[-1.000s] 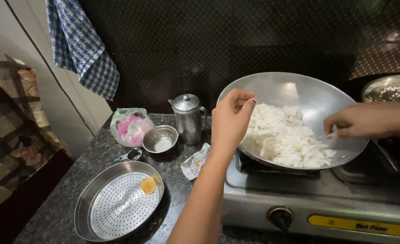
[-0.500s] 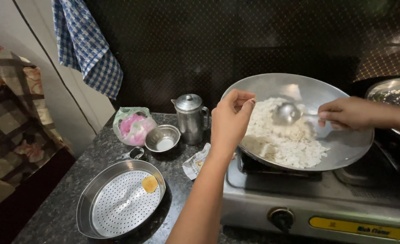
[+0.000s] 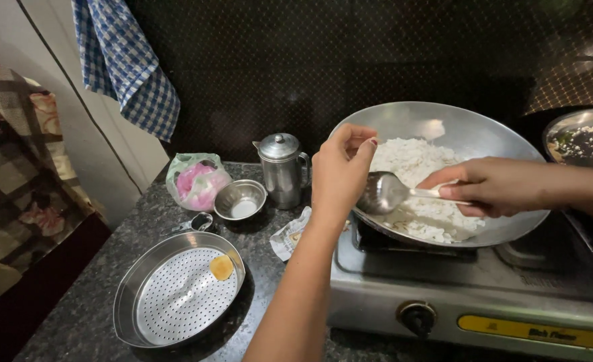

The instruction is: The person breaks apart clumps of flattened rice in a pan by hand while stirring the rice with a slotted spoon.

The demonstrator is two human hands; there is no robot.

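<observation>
A wide steel wok [image 3: 470, 131] sits on the gas stove [image 3: 484, 295], filled with white flaked food [image 3: 417, 164]. My left hand [image 3: 340, 171] grips the wok's near left rim. My right hand [image 3: 494, 188] holds a steel spoon [image 3: 387, 192] by its handle, its bowl lifted at the wok's left side, close to my left hand.
On the dark stone counter [image 3: 142, 221] lie a perforated steel pan [image 3: 179, 295] with a small orange piece in it, a small steel bowl [image 3: 241, 200], a lidded steel jug [image 3: 281, 169], a pink plastic bag [image 3: 196, 179] and a torn packet [image 3: 291, 234]. A checked cloth [image 3: 125, 64] hangs above; another pan [image 3: 584, 141] is at right.
The spoon has travelled from the wok's right side across the flakes to its left side, and now rides lifted near my left hand. My left hand has kept its grip on the rim.
</observation>
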